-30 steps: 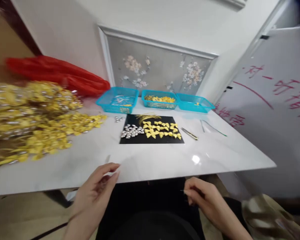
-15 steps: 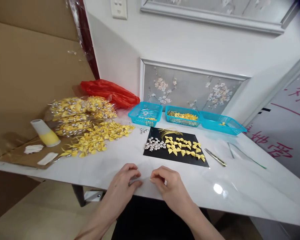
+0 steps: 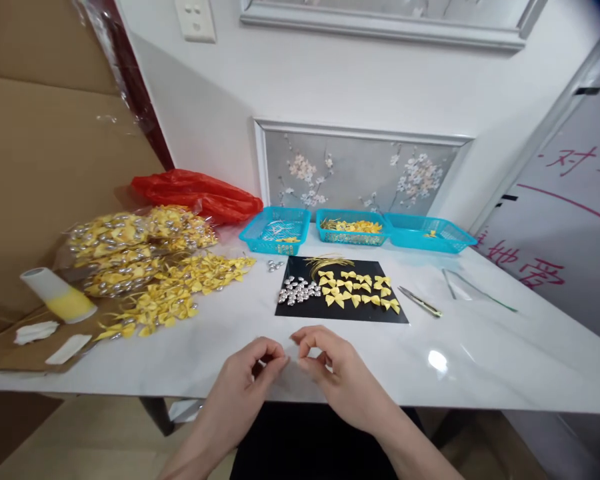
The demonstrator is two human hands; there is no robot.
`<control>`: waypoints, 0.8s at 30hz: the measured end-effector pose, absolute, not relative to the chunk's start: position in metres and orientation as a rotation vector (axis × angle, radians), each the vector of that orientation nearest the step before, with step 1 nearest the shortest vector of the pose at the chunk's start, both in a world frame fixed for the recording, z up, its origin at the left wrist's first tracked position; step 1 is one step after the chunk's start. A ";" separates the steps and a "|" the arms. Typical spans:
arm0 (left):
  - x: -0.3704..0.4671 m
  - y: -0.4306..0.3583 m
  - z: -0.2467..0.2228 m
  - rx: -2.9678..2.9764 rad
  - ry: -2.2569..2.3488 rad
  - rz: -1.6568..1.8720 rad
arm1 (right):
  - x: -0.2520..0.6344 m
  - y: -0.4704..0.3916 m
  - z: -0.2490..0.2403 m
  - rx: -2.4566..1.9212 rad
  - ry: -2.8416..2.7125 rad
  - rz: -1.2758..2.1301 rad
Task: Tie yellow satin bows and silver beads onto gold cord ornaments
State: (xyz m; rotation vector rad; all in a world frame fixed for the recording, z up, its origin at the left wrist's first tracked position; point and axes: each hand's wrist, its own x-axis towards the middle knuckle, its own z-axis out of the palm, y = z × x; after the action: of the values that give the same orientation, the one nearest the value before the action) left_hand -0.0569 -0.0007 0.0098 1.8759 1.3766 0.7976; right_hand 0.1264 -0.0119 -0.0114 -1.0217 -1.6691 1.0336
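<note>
From the head camera, I see 2 bare hands meeting above the near edge of a white, glossy marbled table (image 3: 190, 363). The left hand (image 3: 245, 380) closes thumb and forefinger in a pinch; the right hand (image 3: 347, 383) mirrors it, a small gap between them. Whether either grasps something thin, I cannot tell.

Just beyond the hands lies a flat black rectangular sheet (image 3: 307, 315), the yellow bow-shaped pieces (image 3: 347, 285) in rows on its right, shiny silver beads (image 3: 297, 291) clustered on its left and thin gold-coloured strands (image 3: 330, 262) along its far edge. A few loose silver beads (image 3: 275, 265) sit off its far left corner. To its right rests a slim pointed metal tool (image 3: 420, 301).

Behind, 3 blue plastic baskets (image 3: 275, 248) line the wall, the middle 1 filled with yellow pieces. At left, bunches of yellow flowers with silver beads (image 3: 170, 293) spread beside a crumpled red plastic bag (image 3: 195, 193).
</note>
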 end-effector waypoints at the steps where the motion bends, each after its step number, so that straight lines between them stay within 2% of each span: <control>1: -0.056 -0.002 0.013 1.867 1.370 0.803 | 0.126 -0.013 -0.009 -1.008 -1.667 1.077; 5: -0.055 -0.006 0.020 1.836 1.333 0.817 | 0.125 -0.017 0.000 -0.991 -1.633 1.154; 21: -0.059 -0.010 0.015 1.681 1.207 0.938 | 0.126 -0.025 0.020 -1.008 -1.641 1.055; 24: -0.058 -0.011 0.017 1.602 1.126 0.873 | 0.128 -0.025 0.021 -0.971 -1.588 1.067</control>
State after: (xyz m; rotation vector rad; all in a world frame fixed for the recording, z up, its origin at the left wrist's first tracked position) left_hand -0.0584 -0.0111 0.0169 1.6019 1.1260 0.8727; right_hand 0.1280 -0.0250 0.0210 -0.9713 -1.5885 1.0670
